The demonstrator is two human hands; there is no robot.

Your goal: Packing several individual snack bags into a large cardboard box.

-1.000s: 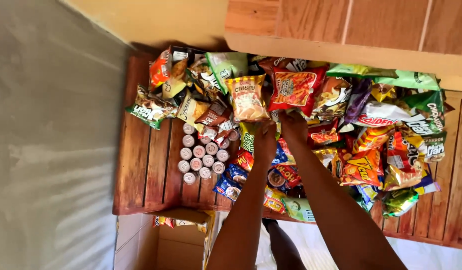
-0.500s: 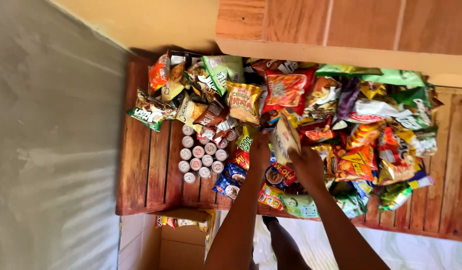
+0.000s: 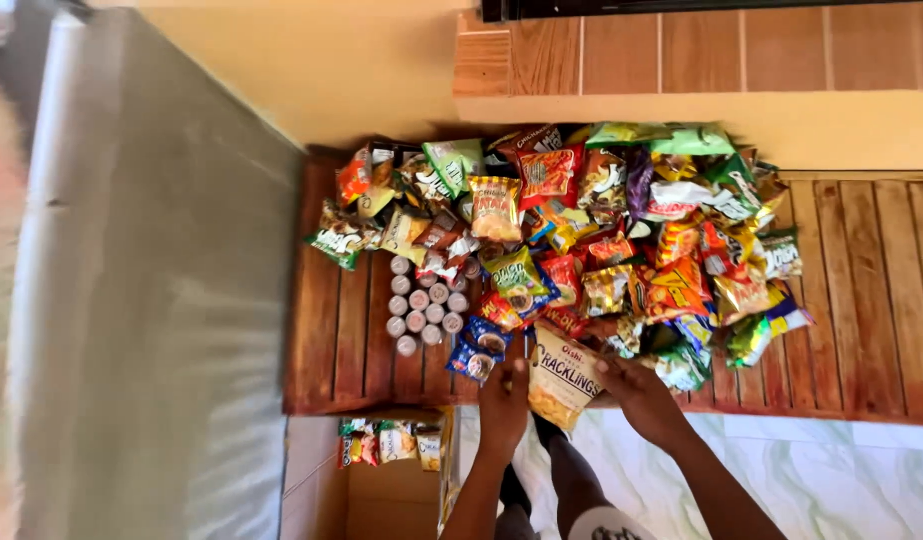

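While both hands (image 3: pixel 572 395) pinch white snack bag (image 3: pixel 565 378), snack heap (image 3: pixel 622 230), small cans (image 3: pixel 422 305) crowd wooden table (image 3: pixel 862 300).

A: Where are the two hands?

B: Both are low in the head view, side by side, with the forearms rising from the bottom edge and angling slightly toward each other.

A: How is the left hand (image 3: pixel 504 398) set?

B: Its back faces the camera, fingers curled and closed in a pinch at the top, the wrist straight in line with the bare forearm.

A: And the right hand (image 3: pixel 640 393)?

B: It sits a little apart, fingers bent inward toward the left in a clamped grip, the wrist cocked, and the bare forearm runs off toward the lower right corner.
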